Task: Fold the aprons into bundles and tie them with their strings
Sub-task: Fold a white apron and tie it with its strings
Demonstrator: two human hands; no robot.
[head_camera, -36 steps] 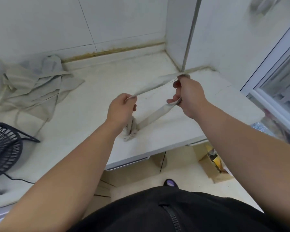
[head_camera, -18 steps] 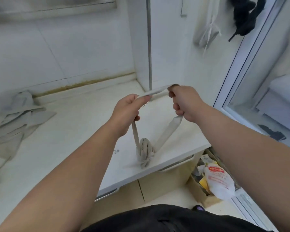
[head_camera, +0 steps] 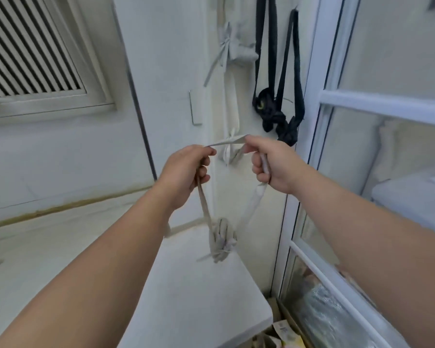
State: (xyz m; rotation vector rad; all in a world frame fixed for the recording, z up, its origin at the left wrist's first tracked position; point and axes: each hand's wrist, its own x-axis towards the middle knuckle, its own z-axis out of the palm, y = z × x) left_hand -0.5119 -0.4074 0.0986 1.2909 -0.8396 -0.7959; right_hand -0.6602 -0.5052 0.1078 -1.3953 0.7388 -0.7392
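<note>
A small grey apron bundle [head_camera: 221, 238], wound and tied with its own string, hangs in the air just above the white countertop [head_camera: 199, 297]. Its grey neck strap [head_camera: 251, 207] rises from the bundle in a loop to both hands. My left hand [head_camera: 186, 169] grips the left side of the strap. My right hand [head_camera: 269, 164] grips the right side, and the strap's top stretches taut between the two fists at about chest height.
On the wall ahead hang several tied bundles: a grey one [head_camera: 234, 49] high up, another grey one [head_camera: 230, 151] behind my hands, and two black ones [head_camera: 279, 116] on long straps. A louvred vent [head_camera: 30, 54] is upper left. A glass door frame [head_camera: 309, 146] stands right.
Both hands have risen with the strap, lifting the bundle off the countertop. The view has tilted up toward the wall with the hanging bundles; the apron pile at left is out of view.
</note>
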